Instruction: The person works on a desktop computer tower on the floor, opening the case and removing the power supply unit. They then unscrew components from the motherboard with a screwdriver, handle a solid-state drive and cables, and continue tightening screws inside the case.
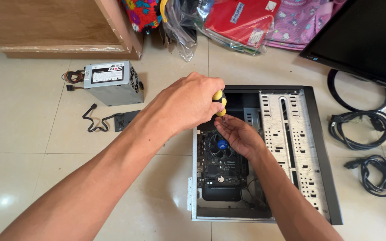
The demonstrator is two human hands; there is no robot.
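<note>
Screwdriver (220, 102) with a yellow-and-black handle sits upright in the left hand (188, 103), whose grip is closed tight around it above the open computer case (320, 147). The right hand (239, 134) lies just below it, palm up, with its grip loosely open and its fingers (223, 121) curled at the screwdriver's lower end; the shaft and tip are hidden between the two hands, so what they touch cannot be told.

The case lies flat on the tiled floor (23, 134) with its side off. Inside it, at 6 o'clock from the hands, sits the motherboard (215, 172) with a round black cooler fan (217, 147), partly covered by the right wrist. A perforated metal drive cage (287, 143) fills the case at 3 o'clock from the hands.

Outside the case, at 9 to 10 o'clock, a grey power supply (112, 82) stands on the floor with its bundle of wires at its left end; just below it lie a small dark drive (126, 119) and a black data cable (95, 121). At 11 o'clock is a brown cardboard box (54, 24), and at 12 to 1 o'clock lie coloured bags in clear plastic (237, 20). A black monitor (362, 40) leans in at 2 o'clock, with coiled black power cables (362, 129) at 3 o'clock and more at 4 o'clock.
</note>
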